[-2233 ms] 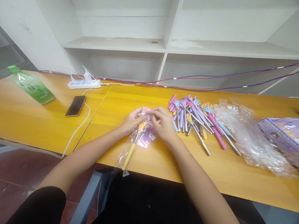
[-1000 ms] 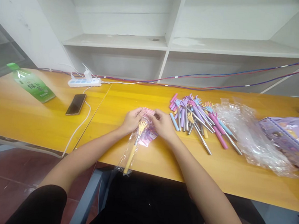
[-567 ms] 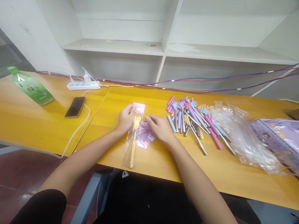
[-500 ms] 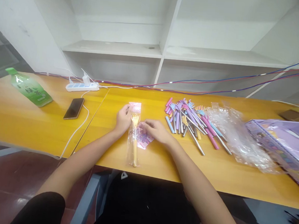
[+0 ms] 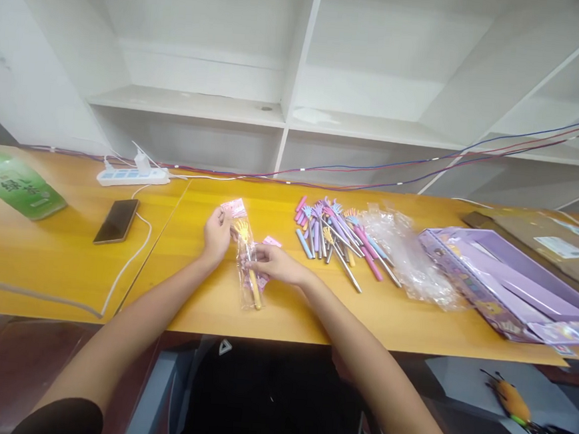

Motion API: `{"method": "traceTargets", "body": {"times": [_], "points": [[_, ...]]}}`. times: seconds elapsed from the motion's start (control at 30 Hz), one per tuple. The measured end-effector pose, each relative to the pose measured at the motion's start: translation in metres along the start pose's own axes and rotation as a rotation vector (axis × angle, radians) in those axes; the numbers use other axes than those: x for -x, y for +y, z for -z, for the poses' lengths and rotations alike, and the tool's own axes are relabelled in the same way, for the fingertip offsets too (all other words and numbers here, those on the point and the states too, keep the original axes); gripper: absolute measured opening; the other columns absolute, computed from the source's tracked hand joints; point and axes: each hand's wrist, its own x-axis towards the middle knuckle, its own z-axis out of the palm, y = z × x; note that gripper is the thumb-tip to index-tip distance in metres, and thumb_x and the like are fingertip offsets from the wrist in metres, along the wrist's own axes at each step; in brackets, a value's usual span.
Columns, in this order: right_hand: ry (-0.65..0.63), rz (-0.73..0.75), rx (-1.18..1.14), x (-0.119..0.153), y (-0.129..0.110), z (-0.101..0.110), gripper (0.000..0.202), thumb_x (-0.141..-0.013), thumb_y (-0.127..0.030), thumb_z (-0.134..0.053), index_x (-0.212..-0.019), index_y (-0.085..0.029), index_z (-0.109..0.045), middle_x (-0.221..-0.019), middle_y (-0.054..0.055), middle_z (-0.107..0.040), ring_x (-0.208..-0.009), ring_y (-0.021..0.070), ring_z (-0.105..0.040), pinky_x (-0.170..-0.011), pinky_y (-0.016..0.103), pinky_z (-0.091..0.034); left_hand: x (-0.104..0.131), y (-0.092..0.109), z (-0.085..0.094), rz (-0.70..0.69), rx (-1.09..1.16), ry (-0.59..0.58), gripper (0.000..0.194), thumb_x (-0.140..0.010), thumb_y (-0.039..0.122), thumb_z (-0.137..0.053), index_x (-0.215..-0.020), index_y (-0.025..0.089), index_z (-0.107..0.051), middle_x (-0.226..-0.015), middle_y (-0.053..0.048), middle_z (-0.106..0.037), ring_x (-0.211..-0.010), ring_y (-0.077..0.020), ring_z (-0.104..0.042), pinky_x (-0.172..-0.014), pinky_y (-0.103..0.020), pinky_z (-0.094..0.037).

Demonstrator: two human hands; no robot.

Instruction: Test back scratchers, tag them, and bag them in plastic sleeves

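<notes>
A clear plastic bag with a pink card top holds a yellow hand-shaped back scratcher (image 5: pixel 253 282), tilted over the table. My left hand (image 5: pixel 217 233) is closed on the bag's upper left edge, near the card. My right hand (image 5: pixel 273 264) pinches the bag at its middle, over the handle. Pink printed cards (image 5: pixel 270 241) lie partly hidden beneath the bag and my right hand. To the right is a pile of colourful back scratchers (image 5: pixel 338 231) with metal rods. Clear plastic bags (image 5: pixel 406 260) lie beside that pile.
A purple box (image 5: pixel 505 281) and a brown cardboard box (image 5: pixel 542 247) sit at the right. At the left are a phone (image 5: pixel 116 221), a green bottle (image 5: pixel 18 185) and a white power strip (image 5: pixel 133 176) with cables.
The view has turned right, showing more of the purple and cardboard boxes. The bagged scratcher has tilted, and my right hand has moved from beside the bag onto its middle.
</notes>
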Motion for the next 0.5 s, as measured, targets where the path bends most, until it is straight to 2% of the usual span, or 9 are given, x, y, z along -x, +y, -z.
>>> {"method": "traceTargets", "body": {"times": [0.1,0.27,0.4,0.5], "points": [[0.035,0.0,-0.022,0.005,0.003,-0.001,0.044,-0.084,-0.055,-0.08,-0.102,-0.018,-0.065,-0.069,-0.004,-0.06,-0.052,0.0087,-0.047,-0.048,0.024,-0.04,0.001,-0.003,-0.001,0.077,0.066,-0.08,0.047,-0.092,0.067,-0.065,-0.096,0.022,-0.052,-0.059,0.007,-0.059,-0.044,-0.0117,-0.059,-0.042,-0.022,-0.042],[0.097,0.01,-0.056,0.007,0.003,0.003,0.046,-0.086,-0.057,-0.078,-0.106,-0.018,-0.064,-0.058,-0.006,-0.054,-0.047,0.0108,-0.047,-0.045,0.025,-0.038,0.009,-0.001,-0.006,0.168,0.114,-0.224,0.051,-0.089,0.068,-0.068,-0.1,0.02,-0.054,-0.083,0.002,-0.067,-0.045,-0.0082,-0.06,-0.04,-0.021,-0.043],[0.215,0.038,-0.102,0.009,-0.002,0.006,0.047,-0.084,-0.056,-0.08,-0.108,-0.019,-0.062,-0.058,-0.008,-0.051,-0.046,0.0095,-0.042,-0.044,0.025,-0.034,0.021,0.003,-0.012,0.221,0.092,-0.413,0.058,-0.086,0.073,-0.069,-0.104,0.019,-0.058,-0.08,0.001,-0.066,-0.044,-0.0101,-0.06,-0.036,-0.022,-0.041],[0.328,0.054,-0.066,0.023,-0.013,0.021,0.048,-0.083,-0.058,-0.079,-0.108,-0.019,-0.064,-0.066,-0.005,-0.055,-0.051,0.01,-0.044,-0.046,0.025,-0.033,0.027,0.006,-0.014,0.202,0.061,-0.465,0.06,-0.089,0.075,-0.064,-0.106,0.018,-0.059,-0.081,-0.001,-0.068,-0.044,-0.0113,-0.061,-0.036,-0.022,-0.04]]}}
